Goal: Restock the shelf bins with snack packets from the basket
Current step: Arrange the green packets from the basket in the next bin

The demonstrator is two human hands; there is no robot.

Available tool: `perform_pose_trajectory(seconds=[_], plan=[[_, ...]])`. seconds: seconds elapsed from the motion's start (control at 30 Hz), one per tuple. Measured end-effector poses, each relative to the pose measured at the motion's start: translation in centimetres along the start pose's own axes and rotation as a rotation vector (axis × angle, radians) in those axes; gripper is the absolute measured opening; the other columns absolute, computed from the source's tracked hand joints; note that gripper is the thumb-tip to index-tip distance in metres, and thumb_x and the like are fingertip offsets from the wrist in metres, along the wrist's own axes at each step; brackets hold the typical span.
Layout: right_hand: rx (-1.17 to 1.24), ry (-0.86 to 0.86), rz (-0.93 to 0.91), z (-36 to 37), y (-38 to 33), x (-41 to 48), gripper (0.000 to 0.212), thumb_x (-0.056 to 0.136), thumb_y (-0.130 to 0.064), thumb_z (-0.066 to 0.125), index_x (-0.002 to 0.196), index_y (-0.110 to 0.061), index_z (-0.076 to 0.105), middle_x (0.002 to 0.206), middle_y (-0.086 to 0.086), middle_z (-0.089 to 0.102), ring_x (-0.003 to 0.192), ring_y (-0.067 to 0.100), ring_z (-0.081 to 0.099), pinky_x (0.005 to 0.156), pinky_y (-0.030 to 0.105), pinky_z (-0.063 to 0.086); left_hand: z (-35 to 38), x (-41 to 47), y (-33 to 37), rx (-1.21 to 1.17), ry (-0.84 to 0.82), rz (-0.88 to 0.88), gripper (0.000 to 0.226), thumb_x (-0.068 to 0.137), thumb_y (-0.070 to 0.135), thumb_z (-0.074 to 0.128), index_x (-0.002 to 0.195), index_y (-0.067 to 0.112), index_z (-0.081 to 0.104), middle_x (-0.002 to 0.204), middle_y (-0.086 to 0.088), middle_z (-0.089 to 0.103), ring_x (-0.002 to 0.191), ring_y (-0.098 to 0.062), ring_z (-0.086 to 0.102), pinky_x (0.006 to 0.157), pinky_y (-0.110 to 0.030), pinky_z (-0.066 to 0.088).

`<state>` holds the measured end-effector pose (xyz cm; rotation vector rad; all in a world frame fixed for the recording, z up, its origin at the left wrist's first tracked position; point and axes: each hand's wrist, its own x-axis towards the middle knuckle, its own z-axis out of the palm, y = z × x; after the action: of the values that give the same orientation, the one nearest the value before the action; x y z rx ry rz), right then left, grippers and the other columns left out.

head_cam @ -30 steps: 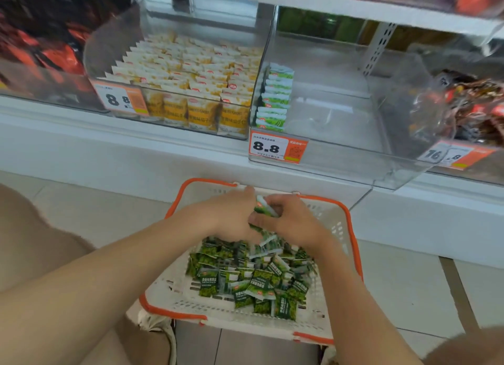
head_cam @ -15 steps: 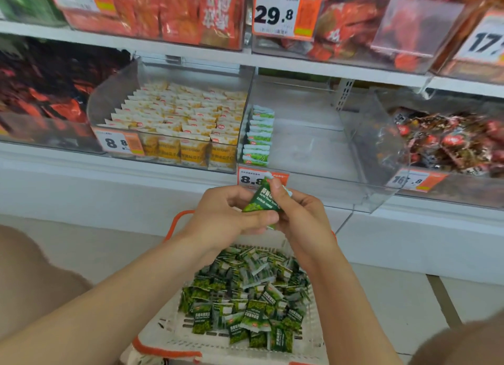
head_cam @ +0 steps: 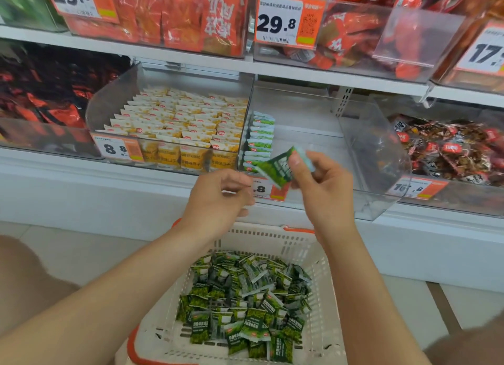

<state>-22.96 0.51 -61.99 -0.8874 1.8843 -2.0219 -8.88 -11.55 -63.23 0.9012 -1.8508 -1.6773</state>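
Note:
My right hand (head_cam: 323,186) holds a small stack of green snack packets (head_cam: 278,168) up in front of the clear shelf bin (head_cam: 368,157). That bin holds one row of green packets (head_cam: 259,142) standing along its left wall; the rest of its floor is bare. My left hand (head_cam: 218,198) hovers just left of the held packets, fingers loosely curled with nothing in them. Below, a white basket with orange trim (head_cam: 272,239) holds a heap of several green packets (head_cam: 245,304).
A bin of yellow-and-white packets (head_cam: 177,124) sits left of the green bin, with an 8.8 price tag (head_cam: 117,149). Dark red snacks (head_cam: 450,149) fill the bin on the right. Orange bags (head_cam: 177,12) fill the upper shelf. Tiled floor lies around the basket.
Both hands rose from the basket with green packets. The left hand has let go and drawn away left; the right hand carries the packets toward the clear bin. The view tilted upward.

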Motion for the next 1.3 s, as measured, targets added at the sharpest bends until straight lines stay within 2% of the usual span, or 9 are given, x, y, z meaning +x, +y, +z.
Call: perform_pose_trajectory(seconds=[0.13,0.27,0.47,0.6,0.7,0.83,1.07,1.2,1.3], plan=[[-0.516,-0.059,-0.148,0.3,0.9,4.1,0.014,0.100,-0.024,0.067,0.111,-0.019,0.074,0.090,-0.012,0.072,0.078,0.007,0.069,0.069,0.025,0.052,-1.0,0.8,0.0,0.582,0.007,0.188,0.042,0.093,0.018,0.074,0.126,0.028,0.051,0.123,0.010,0.053,0.105,-0.011,0.059,0.086,-0.030,0.050],[-0.912,-0.438,-0.085,2.0,1.2,6.8,0.019,0.099,-0.028,0.067,0.103,-0.014,0.078,0.097,0.001,0.076,0.090,0.021,0.067,0.079,0.031,0.050,-0.7,1.1,0.2,0.582,-0.100,0.199,0.056,0.093,0.014,0.072,0.137,0.022,0.038,0.132,0.007,0.052,0.115,-0.014,0.055,0.092,-0.033,0.049],[-0.942,-0.554,0.286,3.9,-1.0,10.0,0.028,0.080,-0.026,0.085,0.100,-0.007,0.081,0.102,0.008,0.078,0.100,0.025,0.072,0.090,0.041,0.060,-0.9,1.9,0.0,0.603,-0.083,0.194,0.057,0.092,0.013,0.071,0.139,0.020,0.038,0.134,0.003,0.057,0.115,-0.019,0.061,0.090,-0.045,0.057],[-0.982,-0.551,0.415,5.3,-1.2,10.4,0.032,0.072,-0.022,0.089,0.097,-0.006,0.076,0.095,0.008,0.077,0.089,0.024,0.074,0.072,0.032,0.059,-0.9,2.1,-0.2,0.580,-0.063,0.201,0.055,0.091,0.010,0.070,0.137,0.022,0.041,0.133,0.004,0.060,0.103,-0.018,0.067,0.082,-0.045,0.060],[-1.085,-0.570,0.431,5.9,-1.0,10.3,0.023,0.077,-0.018,0.084,0.091,-0.004,0.071,0.095,0.011,0.076,0.088,0.026,0.073,0.076,0.037,0.059,-0.9,2.4,-0.3,0.592,-0.057,0.193,0.057,0.091,0.009,0.068,0.139,0.023,0.041,0.137,0.003,0.060,0.106,-0.022,0.067,0.079,-0.044,0.060],[-0.874,-0.491,0.513,5.1,-1.5,9.6,0.025,0.075,-0.021,0.090,0.081,-0.011,0.069,0.084,0.007,0.076,0.072,0.018,0.073,0.062,0.029,0.057,-1.1,2.1,-0.2,0.623,-0.076,0.210,0.056,0.092,0.012,0.065,0.141,0.024,0.040,0.139,0.004,0.060,0.105,-0.024,0.067,0.083,-0.046,0.059],[-0.588,0.092,-0.184,2.4,0.2,2.8,0.018,0.082,-0.011,0.061,0.076,-0.019,0.076,0.061,-0.007,0.069,0.059,0.006,0.066,0.055,0.016,0.049,-0.5,1.4,-1.7,0.954,-0.271,0.167,0.030,0.098,0.032,0.062,0.123,0.017,0.050,0.109,-0.004,0.064,0.098,-0.026,0.063,0.083,-0.045,0.057],[-0.564,-0.211,-0.176,1.7,4.4,-0.8,0.021,0.079,-0.006,0.060,0.063,-0.015,0.071,0.053,-0.005,0.063,0.049,0.011,0.058,0.049,0.022,0.040,0.7,1.6,-3.6,1.163,-0.498,0.081,0.007,0.097,0.030,0.057,0.100,0.024,0.056,0.103,-0.004,0.062,0.092,-0.026,0.061,0.079,-0.043,0.056],[-0.722,-0.492,-0.067,1.0,9.0,-2.6,0.021,0.077,-0.008,0.058,0.067,-0.016,0.075,0.055,-0.011,0.063,0.052,0.003,0.057,0.052,0.014,0.041,1.7,1.2,-5.9,1.333,-0.578,0.032,0.027,0.098,0.024,0.055,0.074,0.025,0.043,0.080,-0.001,0.052,0.077,-0.024,0.056,0.067,-0.038,0.049]])
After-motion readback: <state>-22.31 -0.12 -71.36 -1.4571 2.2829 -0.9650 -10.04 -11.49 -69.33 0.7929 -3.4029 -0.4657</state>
